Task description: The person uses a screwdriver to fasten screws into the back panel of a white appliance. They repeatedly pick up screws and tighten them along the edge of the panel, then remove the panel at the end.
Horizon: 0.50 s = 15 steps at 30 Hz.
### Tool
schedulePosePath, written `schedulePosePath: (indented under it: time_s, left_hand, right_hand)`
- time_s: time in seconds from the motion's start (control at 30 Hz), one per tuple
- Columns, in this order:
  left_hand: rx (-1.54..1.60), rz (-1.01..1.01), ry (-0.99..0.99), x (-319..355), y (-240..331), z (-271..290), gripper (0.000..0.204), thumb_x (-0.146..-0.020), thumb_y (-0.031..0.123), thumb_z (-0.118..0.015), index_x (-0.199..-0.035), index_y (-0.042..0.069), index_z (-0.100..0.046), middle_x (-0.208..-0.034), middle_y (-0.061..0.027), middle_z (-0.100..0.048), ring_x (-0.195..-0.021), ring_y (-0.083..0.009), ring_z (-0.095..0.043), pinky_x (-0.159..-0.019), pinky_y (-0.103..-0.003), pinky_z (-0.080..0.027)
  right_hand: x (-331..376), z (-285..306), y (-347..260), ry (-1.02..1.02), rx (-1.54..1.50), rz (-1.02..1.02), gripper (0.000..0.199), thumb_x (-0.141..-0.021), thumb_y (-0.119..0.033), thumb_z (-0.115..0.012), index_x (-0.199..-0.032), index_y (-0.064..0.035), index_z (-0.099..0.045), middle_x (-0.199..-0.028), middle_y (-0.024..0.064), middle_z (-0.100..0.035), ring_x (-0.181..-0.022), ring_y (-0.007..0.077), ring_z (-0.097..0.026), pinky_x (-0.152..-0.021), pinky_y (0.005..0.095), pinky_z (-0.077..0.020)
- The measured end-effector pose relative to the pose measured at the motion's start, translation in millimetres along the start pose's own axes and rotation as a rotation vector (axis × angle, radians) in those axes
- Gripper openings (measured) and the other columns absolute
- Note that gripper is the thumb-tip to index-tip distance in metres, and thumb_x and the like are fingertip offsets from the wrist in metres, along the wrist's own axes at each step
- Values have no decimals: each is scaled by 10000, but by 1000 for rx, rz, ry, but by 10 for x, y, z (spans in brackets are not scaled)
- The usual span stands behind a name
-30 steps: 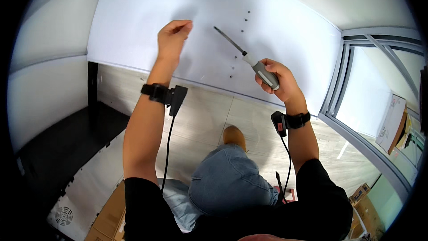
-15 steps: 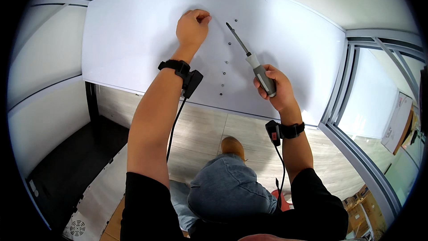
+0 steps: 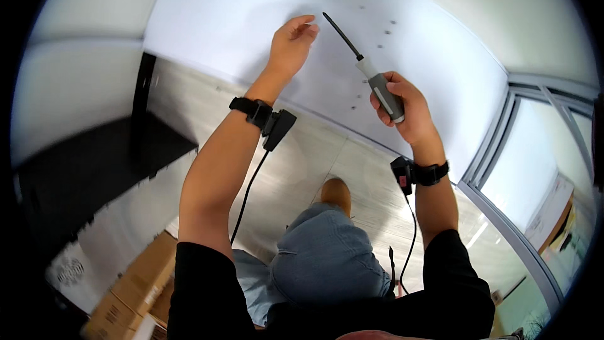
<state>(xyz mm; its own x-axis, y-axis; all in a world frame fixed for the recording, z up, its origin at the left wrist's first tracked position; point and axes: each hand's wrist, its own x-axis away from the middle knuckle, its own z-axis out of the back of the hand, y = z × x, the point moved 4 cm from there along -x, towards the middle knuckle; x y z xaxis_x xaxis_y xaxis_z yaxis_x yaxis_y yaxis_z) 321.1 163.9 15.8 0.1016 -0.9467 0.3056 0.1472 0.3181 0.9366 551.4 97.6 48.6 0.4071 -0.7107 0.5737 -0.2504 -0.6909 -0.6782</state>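
Observation:
My right hand (image 3: pixel 406 104) is wrapped round the grey handle of a screwdriver (image 3: pixel 377 85). Its dark shaft slants up and left, and the tip is just beside the fingers of my left hand (image 3: pixel 294 44). Thumb and forefinger of that hand are drawn close together over the white tabletop (image 3: pixel 214 19). Whatever they may pinch is too small and blurred to make out. Several small screws (image 3: pixel 380 46) lie scattered in a loose line on the tabletop, on both sides of the screwdriver shaft's right.
A dark shelf (image 3: pixel 94 164) and brown cardboard boxes (image 3: pixel 138 283) are at the lower left. Metal framing (image 3: pixel 491 145) with a clear panel runs along the right. Black cables (image 3: pixel 246 198) hang from both wrist straps. My shoe (image 3: pixel 336 194) rests on the floor below the table edge.
The whole view has turned, so table and screws appear tilted and shifted right. My left fingertips and the screwdriver tip are nearer each other. The left thumb and forefinger look a little looser.

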Motion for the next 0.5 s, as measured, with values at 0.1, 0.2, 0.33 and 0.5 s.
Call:
schedulePosePath:
  time_s: [0.1, 0.2, 0.33, 0.5]
  left_hand:
    - [420, 41, 29, 703, 249, 519, 335, -984, 209, -436, -1230, -7, -508, -1085, -115, -631, -916, -183, -626, -790, -303, -502]
    - [502, 3, 65, 1676, 387, 1154, 345, -1002, 206, -372, -1237, -18, -487, -1077, -137, -633, -905, -204, -640, -754, -289, -513]
    - [591, -177, 148, 3045, 600, 2114, 315, -1007, 233, -363, -1147, -2, -519, -1019, -129, -648, -776, -173, -629, -697, -284, -507]
    - [673, -300, 234, 4492, 821, 2824, 296, -1003, 238, -383, -1129, 6, -516, -995, -134, -647, -740, -158, -613, -658, -271, -501]
  right_hand:
    - [48, -656, -81, -101, 191, -7, 266, -864, -199, -427, -1028, -5, -508, -688, 71, -584, -450, 106, -471, -405, 233, -333]
    - [483, -1436, 85, -240, 366, -15, 297, -876, -236, -449, -1055, -8, -512, -682, 59, -577, -467, 94, -473, -412, 224, -335]
    - [1296, -2625, 361, -428, 507, 25, 309, -876, -247, -472, -1082, -21, -513, -688, 63, -566, -464, 93, -451, -414, 216, -329]
    - [2379, -3731, 596, -567, 705, 73, 273, -873, -226, -456, -1047, -27, -528, -656, 40, -560, -439, 79, -449, -398, 215, -328]
